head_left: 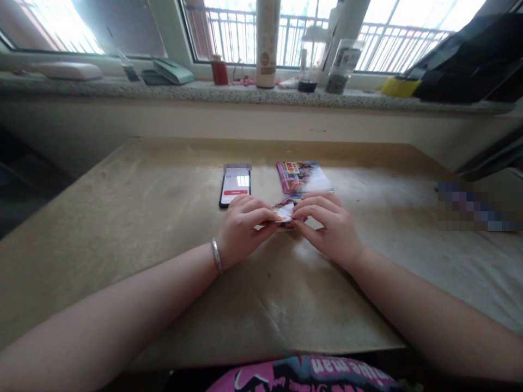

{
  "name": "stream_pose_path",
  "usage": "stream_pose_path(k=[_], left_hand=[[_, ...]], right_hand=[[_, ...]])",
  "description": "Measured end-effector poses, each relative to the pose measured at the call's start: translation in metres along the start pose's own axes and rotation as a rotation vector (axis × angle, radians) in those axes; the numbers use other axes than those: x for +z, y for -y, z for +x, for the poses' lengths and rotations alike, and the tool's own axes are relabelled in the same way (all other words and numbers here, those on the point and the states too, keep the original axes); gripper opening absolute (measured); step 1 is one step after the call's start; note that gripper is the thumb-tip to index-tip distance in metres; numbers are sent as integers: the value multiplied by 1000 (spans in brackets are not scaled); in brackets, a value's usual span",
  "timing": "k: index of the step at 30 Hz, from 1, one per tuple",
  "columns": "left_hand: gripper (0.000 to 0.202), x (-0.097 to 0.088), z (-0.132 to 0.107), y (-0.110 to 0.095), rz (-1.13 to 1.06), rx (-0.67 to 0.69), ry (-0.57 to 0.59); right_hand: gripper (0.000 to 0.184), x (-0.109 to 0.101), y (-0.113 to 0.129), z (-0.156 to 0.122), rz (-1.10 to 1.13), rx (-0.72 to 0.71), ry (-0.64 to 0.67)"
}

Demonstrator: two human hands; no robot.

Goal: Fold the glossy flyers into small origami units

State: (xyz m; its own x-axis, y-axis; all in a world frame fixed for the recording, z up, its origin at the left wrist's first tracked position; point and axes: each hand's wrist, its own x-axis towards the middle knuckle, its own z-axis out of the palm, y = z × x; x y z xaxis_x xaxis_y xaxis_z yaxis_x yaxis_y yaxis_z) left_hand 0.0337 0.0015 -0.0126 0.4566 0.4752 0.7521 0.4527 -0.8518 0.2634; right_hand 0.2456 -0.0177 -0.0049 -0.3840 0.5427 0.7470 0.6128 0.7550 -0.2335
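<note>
Between my two hands is a small, folded piece of glossy printed paper, held just above the table. My left hand pinches its left edge between thumb and fingers; a silver bracelet circles that wrist. On the opposite edge, my right hand is closed with thumb and fingertips. Part of the paper is hidden behind the fingers. Just beyond my right hand lies a stack of colourful printed leaflets. A phone with a lit screen rests flat beyond my left hand, close to its knuckles.
A tan covering spreads over the table. Behind it, a stone windowsill carries a tall bottle, a red container, clear cups, a pale green case and a dark bag. A blurred-out item lies at the far right.
</note>
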Motion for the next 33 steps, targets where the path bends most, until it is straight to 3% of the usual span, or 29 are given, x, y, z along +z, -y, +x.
stream_pose_path(k=[9, 17, 23, 29, 33], left_hand=[[11, 0, -1, 1, 30, 1, -1], [9, 0, -1, 2, 26, -6, -13], [11, 0, 0, 1, 26, 10, -6], [10, -1, -1, 3, 52, 8, -14], [5, -6, 0, 4, 138, 84, -54]], right_hand=[[7, 1, -2, -1, -34, 5, 8], [16, -1, 2, -2, -3, 100, -21], [6, 4, -1, -3, -50, 71, 39], [6, 2, -1, -2, -86, 35, 38], [10, -1, 0, -3, 2, 53, 32]])
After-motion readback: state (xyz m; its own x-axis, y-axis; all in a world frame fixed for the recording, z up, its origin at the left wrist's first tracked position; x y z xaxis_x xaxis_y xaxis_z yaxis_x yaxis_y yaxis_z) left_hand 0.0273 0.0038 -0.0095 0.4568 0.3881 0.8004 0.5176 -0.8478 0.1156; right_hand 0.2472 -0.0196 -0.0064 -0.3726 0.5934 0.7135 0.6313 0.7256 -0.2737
